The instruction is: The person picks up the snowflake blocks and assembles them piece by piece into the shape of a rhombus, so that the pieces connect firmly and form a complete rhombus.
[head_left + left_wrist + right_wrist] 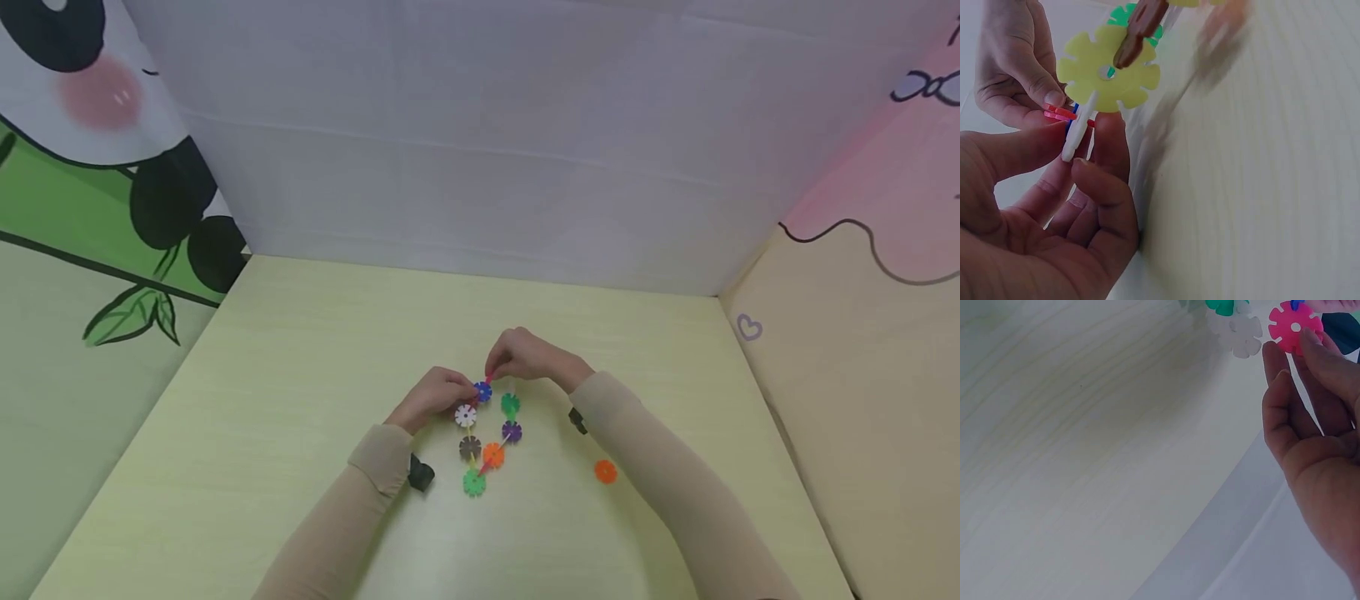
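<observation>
Slotted snowflake discs are linked into a chain that loops round over the table. My left hand (pixel 431 398) pinches the chain at a blue snowflake disc (pixel 483 390), beside a white snowflake disc (pixel 466 415). At the far end, the thumb and fingers of my right hand (pixel 527 354) grip a pink snowflake disc (pixel 1282 328) that meets the blue one. A yellow snowflake disc (pixel 1082 69) stands above my left fingertips in the left wrist view. Near my right hand is the chain's other end, with a clear disc (pixel 1244 334) and a green disc (pixel 511 403).
A loose orange disc (pixel 605 472) lies on the table (pixel 337 333) beside the right forearm. Black wrist cameras sit under both sleeves. A white wall (pixel 480 167) rises behind the table, and printed panels flank it left and right.
</observation>
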Available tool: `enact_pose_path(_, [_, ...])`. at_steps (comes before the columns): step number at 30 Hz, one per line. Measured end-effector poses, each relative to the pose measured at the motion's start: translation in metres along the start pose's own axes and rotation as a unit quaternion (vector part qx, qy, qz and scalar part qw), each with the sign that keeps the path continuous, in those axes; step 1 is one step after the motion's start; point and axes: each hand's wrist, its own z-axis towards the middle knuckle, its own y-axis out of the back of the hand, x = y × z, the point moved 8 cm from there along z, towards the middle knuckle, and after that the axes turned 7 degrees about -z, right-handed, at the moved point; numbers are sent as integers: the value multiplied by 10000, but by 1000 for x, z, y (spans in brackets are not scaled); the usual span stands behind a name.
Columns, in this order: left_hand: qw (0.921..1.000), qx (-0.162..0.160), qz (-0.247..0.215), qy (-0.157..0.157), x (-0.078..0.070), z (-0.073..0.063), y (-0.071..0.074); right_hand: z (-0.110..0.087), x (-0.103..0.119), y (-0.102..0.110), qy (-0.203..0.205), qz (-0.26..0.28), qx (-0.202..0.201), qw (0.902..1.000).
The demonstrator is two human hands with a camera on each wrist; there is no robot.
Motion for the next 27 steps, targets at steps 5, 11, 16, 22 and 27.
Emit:
enact_pose_path(5, [10000,-52,66,10,-2,-1,1,2,-2,0,-18,130,55,9999])
enact_pose_path(11, [9999,-63,81,-17,-4,-3,1,4,-3,-2,75,318,53,9995])
enact_pose_path(16, [9999,-41,93,-35,-3,-4,0,4,-1,-3,108,371,77,9992])
enact_pose_path(22, [10000,-19,27,20,-2,-3,1,4,-1,-4,-43,385,49,9992])
enact_pose_path(27, [9999,85,-79,118,3,-1,1,4,-4,-8,-277,348,75,9990])
